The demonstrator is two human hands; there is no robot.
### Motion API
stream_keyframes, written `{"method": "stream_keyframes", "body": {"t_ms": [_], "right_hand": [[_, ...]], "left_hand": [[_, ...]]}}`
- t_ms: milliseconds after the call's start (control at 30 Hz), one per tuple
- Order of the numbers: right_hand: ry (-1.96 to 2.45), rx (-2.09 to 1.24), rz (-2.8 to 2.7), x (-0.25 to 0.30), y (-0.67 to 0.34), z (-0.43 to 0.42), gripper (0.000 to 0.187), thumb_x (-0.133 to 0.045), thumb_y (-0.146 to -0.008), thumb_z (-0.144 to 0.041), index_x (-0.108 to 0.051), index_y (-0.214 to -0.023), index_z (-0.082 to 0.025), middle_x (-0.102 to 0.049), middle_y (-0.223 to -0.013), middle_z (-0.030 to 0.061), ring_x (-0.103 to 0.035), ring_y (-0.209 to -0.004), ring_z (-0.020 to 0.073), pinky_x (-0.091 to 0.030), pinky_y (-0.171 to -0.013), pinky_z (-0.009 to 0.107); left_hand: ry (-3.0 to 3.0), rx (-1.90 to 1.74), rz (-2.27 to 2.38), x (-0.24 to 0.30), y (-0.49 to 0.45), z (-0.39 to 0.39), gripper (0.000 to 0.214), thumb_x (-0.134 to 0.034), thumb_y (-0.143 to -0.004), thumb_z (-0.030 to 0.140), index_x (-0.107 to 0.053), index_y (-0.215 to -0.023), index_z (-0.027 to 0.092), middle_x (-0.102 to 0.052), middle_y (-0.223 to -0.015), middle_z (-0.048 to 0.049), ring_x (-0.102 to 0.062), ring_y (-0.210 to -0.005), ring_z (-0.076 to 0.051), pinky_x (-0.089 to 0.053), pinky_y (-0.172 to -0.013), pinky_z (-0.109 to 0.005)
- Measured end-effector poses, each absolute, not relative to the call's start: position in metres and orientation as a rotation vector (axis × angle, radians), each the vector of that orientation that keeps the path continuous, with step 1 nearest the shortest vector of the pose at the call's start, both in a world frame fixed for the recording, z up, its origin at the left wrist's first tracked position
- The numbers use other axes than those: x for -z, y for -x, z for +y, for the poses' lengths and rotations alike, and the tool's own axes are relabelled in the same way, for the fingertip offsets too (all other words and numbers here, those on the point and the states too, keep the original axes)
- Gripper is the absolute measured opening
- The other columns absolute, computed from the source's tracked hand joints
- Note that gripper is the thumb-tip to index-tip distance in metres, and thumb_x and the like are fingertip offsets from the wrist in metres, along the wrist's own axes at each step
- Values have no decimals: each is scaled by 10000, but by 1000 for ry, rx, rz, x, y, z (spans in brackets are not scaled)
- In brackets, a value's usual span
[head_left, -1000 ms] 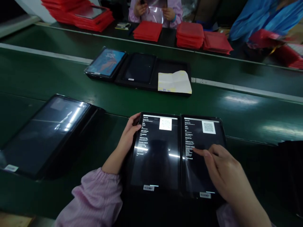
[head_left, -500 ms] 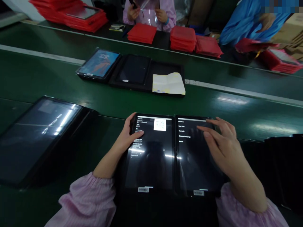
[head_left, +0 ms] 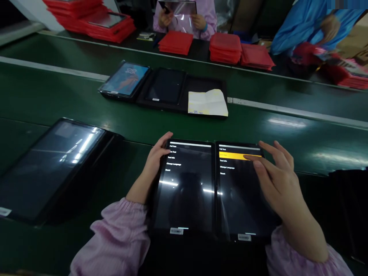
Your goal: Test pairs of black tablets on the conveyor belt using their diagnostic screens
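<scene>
Left tablet [head_left: 186, 199] and right tablet [head_left: 241, 199] side by side at the near edge of the green surface [head_left: 138, 128], menus up. Left hand [head_left: 152, 161] grips left tablet's upper left edge, thumb on the front. Right hand [head_left: 278, 176] open, index on the yellow row of right tablet, thumb free, holding nothing.

Surface: glossy, lamp glare, pale strip [head_left: 287, 110] along it. Large tablet [head_left: 51, 168] at left, screen dark. Farther out: blue-screen tablet [head_left: 125, 78] beside black tray [head_left: 204, 81] carrying dark tablet [head_left: 165, 85] and creased paper [head_left: 208, 102].

Far side: red stacks [head_left: 225, 48], person in pink [head_left: 211, 15] holding a panel, person in blue [head_left: 299, 27] at right, hand blurred.
</scene>
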State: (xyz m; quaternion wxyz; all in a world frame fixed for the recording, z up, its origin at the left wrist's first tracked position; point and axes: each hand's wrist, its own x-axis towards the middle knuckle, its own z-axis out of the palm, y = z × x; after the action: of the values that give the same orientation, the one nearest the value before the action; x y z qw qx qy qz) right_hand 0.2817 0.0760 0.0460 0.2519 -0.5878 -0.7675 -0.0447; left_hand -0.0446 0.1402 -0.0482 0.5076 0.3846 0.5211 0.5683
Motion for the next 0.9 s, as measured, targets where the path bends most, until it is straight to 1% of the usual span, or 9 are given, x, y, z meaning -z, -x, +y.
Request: {"method": "stream_keyframes", "body": {"t_ms": [67, 167, 300, 400, 500, 633, 800, 900], "right_hand": [[1611, 118, -2079, -49, -283, 75, 529, -369, -1131, -507, -847, -1143, -280, -678, -1450, 118, -502, -1508, 421, -466, -1186, 725], [1644, 73, -2083, -52, -284, 72, 537, -366, -1130, -504, -851, -1145, -274, -678, -1456, 124, -495, -1516, 416, -473, -1186, 716], [1653, 26, -2105, -57, -286, 69, 521, -381, -1124, -463, -870, -1069, -289, -706, -1425, 104, -509, -1507, 399, -502, -1175, 689], [1619, -16, -2157, -60, -285, 68, 493, -407, -1113, -429, -876, -1036, -302, -712, -1428, 88, -511, -1506, 391, -540, -1146, 663], [1573, -77, -2219, -62, -282, 67, 461, -432, -1108, -397, -878, -1065, -287, -702, -1457, 95, -503, -1514, 392, -572, -1117, 649], [1528, -119, -2270, -62, -278, 67, 456, -429, -1114, -380, -873, -1118, -272, -679, -1496, 111, -475, -1538, 401, -568, -1116, 675], [1517, -126, -2294, -56, -279, 68, 468, -425, -1111, -383, -882, -1085, -283, -689, -1487, 101, -471, -1538, 410, -558, -1128, 677], [1522, -58, -2238, -58, -283, 68, 450, -431, -1110, -393, -871, -1118, -299, -711, -1454, 89, -515, -1507, 398, -566, -1120, 662]], "left_hand": [[-928, -1348, 1274, 47, 44, 139, 553, -724, -632, 319, -810, -1170, 225, -702, -1490, -95, -498, -1514, -408, -413, -1254, -530], [-935, -1301, 1288, 46, 45, 136, 591, -753, -649, 297, -784, -1235, 230, -697, -1489, -100, -556, -1459, -415, -452, -1226, -544], [-947, -1289, 1266, 45, 48, 136, 594, -709, -680, 352, -773, -1254, 214, -701, -1467, -114, -538, -1468, -422, -473, -1206, -558], [-937, -1298, 1256, 45, 48, 136, 611, -701, -682, 390, -770, -1258, 199, -707, -1446, -130, -540, -1460, -426, -450, -1221, -566], [-908, -1317, 1258, 46, 47, 135, 596, -701, -674, 402, -774, -1236, 217, -733, -1383, -115, -572, -1417, -419, -449, -1216, -565], [-873, -1319, 1241, 47, 49, 130, 598, -701, -673, 381, -763, -1252, 246, -760, -1304, -85, -629, -1336, -394, -516, -1145, -522], [-860, -1243, 1155, 45, 54, 117, 771, -680, -625, 279, -685, -1395, 249, -748, -1368, -79, -660, -1306, -391, -544, -1115, -524], [-883, -1186, 1154, 44, 54, 112, 884, -660, -623, 249, -606, -1505, 261, -741, -1384, -85, -714, -1202, -385, -593, -1035, -530]]}}
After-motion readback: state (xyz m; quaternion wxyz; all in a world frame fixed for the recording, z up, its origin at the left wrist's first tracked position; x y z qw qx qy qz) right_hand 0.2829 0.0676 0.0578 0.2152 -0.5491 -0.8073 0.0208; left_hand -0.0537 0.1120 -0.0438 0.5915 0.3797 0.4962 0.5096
